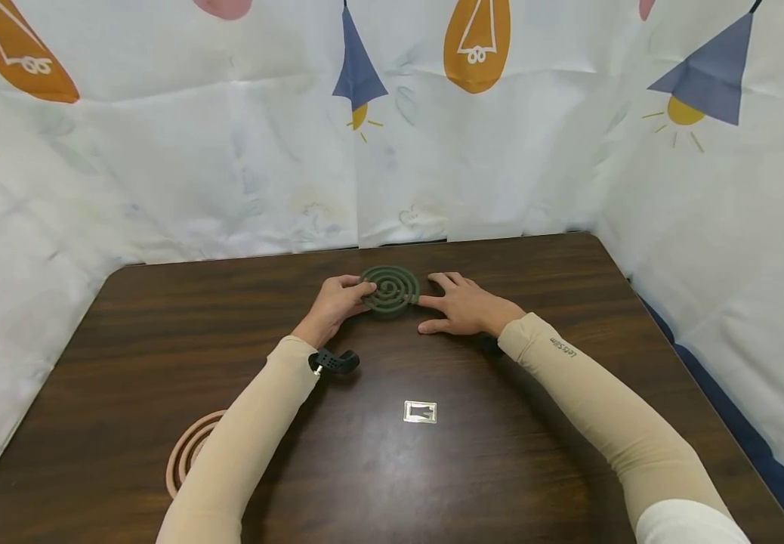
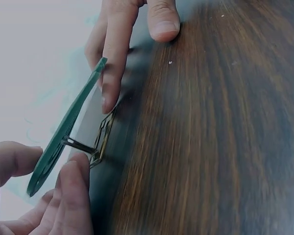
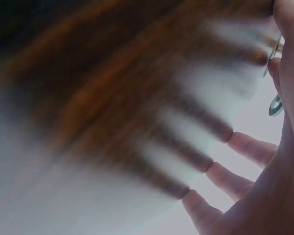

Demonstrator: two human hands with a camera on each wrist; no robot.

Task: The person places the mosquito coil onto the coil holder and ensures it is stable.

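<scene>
Pinching green coil (image 1: 390, 288) between left fingers (image 2: 74, 196) at 12 o'clock of desk (image 1: 501, 461), over metal stand (image 2: 94, 151); spreading right fingers (image 2: 118, 56) at coil's 3 o'clock, with one tip by stand, presumably to steady it. Noting second stand (image 1: 421, 412) toward 6 o'clock.

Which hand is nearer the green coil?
Left. The left hand grips the green coil at its left side; the right hand is spread at its other side, not gripping it.
</scene>
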